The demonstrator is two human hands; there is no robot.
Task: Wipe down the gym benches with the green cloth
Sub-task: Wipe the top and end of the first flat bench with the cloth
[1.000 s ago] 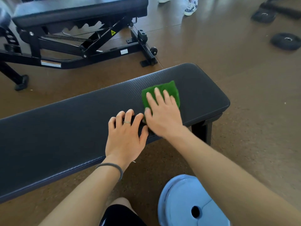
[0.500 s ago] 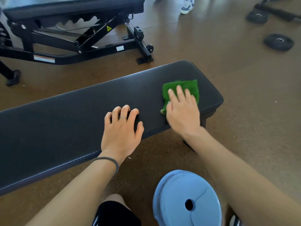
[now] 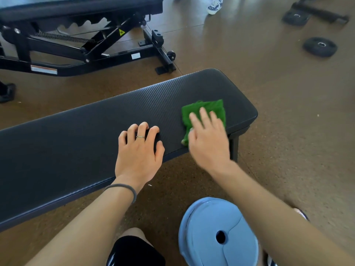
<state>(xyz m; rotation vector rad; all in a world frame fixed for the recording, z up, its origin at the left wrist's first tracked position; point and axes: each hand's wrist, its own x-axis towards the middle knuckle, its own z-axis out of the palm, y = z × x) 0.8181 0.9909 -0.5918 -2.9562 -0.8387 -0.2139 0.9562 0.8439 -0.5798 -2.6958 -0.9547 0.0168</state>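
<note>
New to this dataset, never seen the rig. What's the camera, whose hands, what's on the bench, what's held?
There is no robot. One wide-angle camera sits on a person's head and looks forward and down, so the two bare arms are the wearer's own. The left hand rests on the flat black bench, fingers bent, holding nothing. The right hand presses a green cloth flat near the bench's right end, fingers fairly straight. Only the cloth lies on the bench. A blue weight plate lies on the floor below, and a second bench stands behind.
</note>
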